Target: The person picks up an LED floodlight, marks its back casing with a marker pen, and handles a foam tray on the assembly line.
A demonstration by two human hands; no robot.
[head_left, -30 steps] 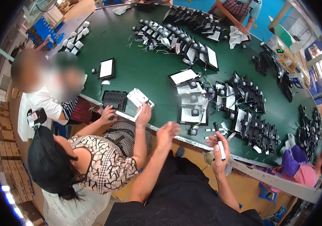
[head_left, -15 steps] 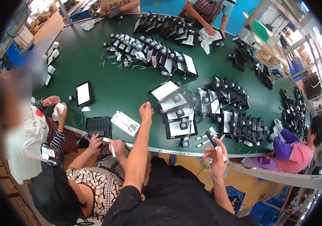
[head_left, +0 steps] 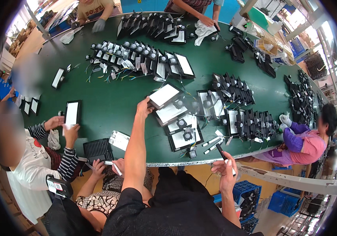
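Observation:
My left hand (head_left: 143, 107) reaches far over the green table, its fingers closed on the left edge of a floodlight (head_left: 164, 95) with a black frame and white front. This lamp lies on top of a row of similar floodlights (head_left: 187, 135) with round sensor heads. My right hand (head_left: 226, 168) is at the table's front edge, its fingers closed around a black-and-white marker pen (head_left: 220, 151). On the table just beyond it are several slim white-and-black sticks (head_left: 213, 144), perhaps more pens.
Rows of floodlights stand at the far middle (head_left: 125, 57) and right (head_left: 253, 124), with loose wires. At my left, one co-worker (head_left: 97, 169) is by a black ribbed housing (head_left: 97, 150) and another holds a floodlight (head_left: 73, 113). Blue crates (head_left: 247, 192) stand below the table's right side.
My left hand has gone forward and now grips the floodlight's edge. My right hand keeps the pen. The co-worker at far left has put down a white cloth and taken up a floodlight.

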